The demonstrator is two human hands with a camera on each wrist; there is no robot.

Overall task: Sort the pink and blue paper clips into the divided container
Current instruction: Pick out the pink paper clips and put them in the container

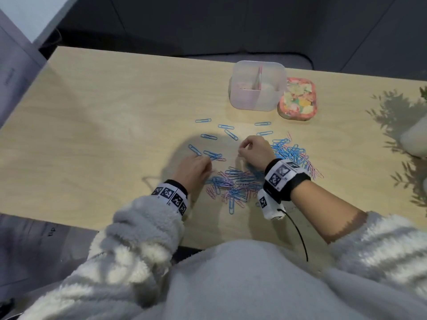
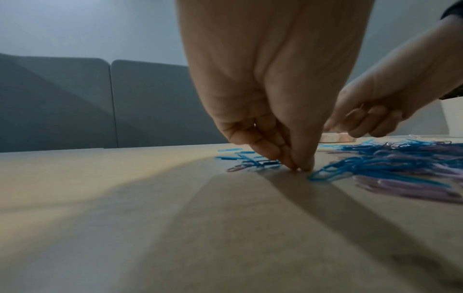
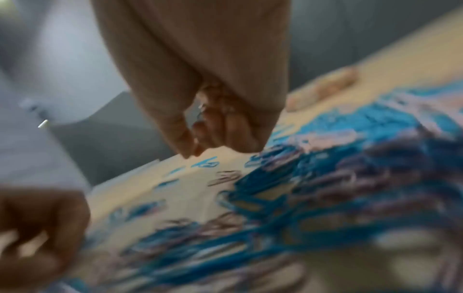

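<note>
A heap of mixed pink and blue paper clips (image 1: 235, 183) lies on the wooden table between my wrists, with more (image 1: 291, 153) to the right. Several single blue clips (image 1: 209, 136) are scattered beyond the hands. The clear divided container (image 1: 272, 98) stands at the back right, with pink clips in its left compartment. My left hand (image 1: 209, 160) has thumb and forefinger pinched together on the table (image 2: 300, 169) at a small cluster of clips; the clip between them is mostly hidden. My right hand (image 1: 241, 151) is curled just above the table and holds pink clips (image 2: 360, 108) in its fingers.
A floral lid (image 1: 298, 99) lies right of the container. A white vase (image 1: 416, 139) with a plant stands at the right table edge. A grey sofa (image 1: 208, 31) is beyond the far edge. Bare tabletop (image 1: 104, 123) stretches to the left.
</note>
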